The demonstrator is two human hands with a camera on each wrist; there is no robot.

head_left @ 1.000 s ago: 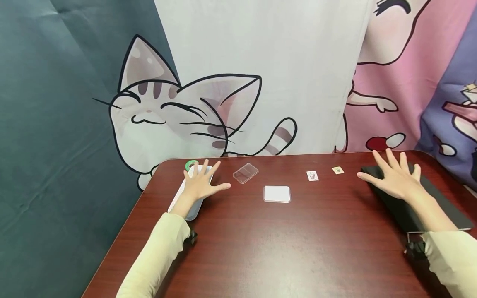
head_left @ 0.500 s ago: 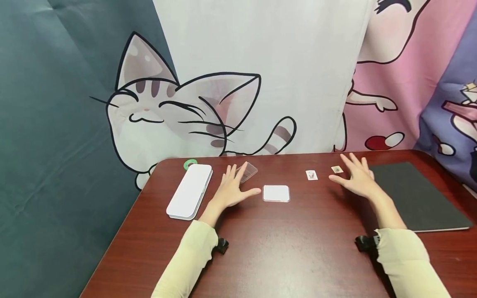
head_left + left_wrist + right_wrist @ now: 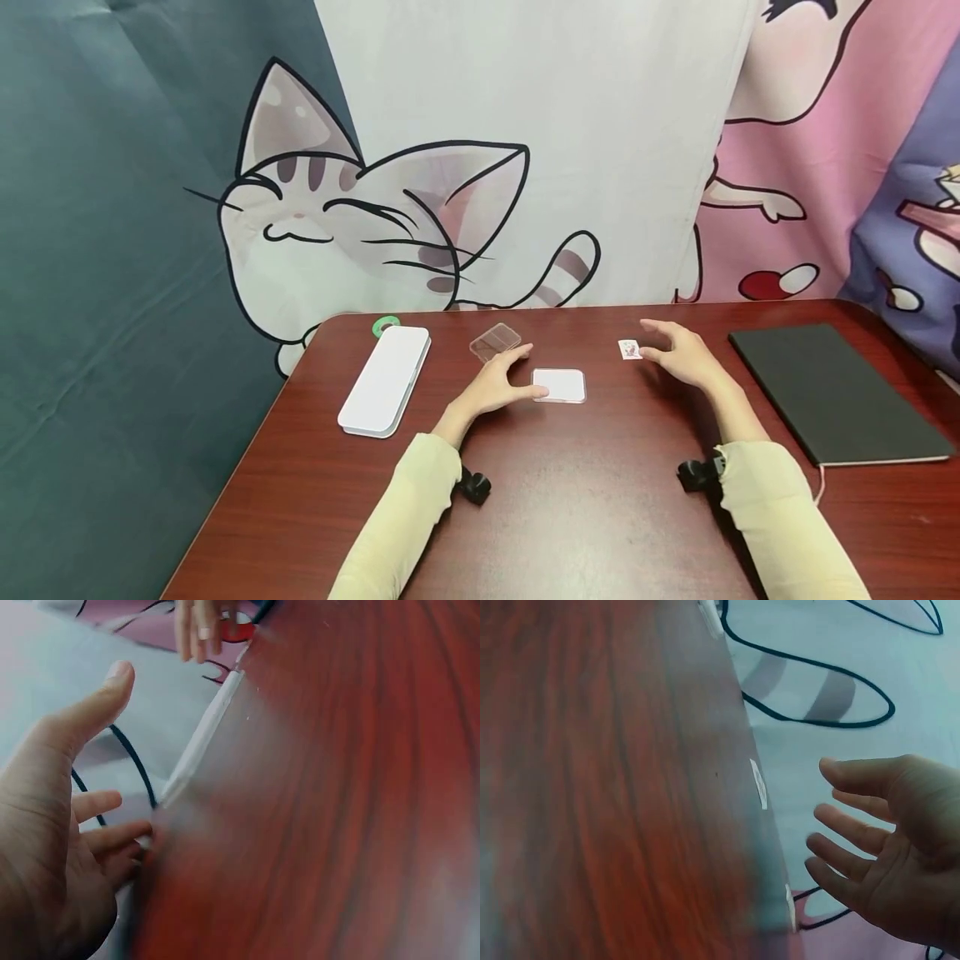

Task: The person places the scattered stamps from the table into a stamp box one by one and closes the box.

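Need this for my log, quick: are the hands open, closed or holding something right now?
Left hand: open, holding nothing, thumb by the small white case.
Right hand: open, holding nothing, near the small printed card.

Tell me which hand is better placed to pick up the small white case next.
Likely the left hand: in the head view it overlaps the left edge of the small white case, though contact is unclear. The right hand is farther off, by the picture card.

Hands [image 3: 491,387] [image 3: 686,358] apart, fingers [image 3: 851,828] loosely bent, forearms [image 3: 405,508] extended
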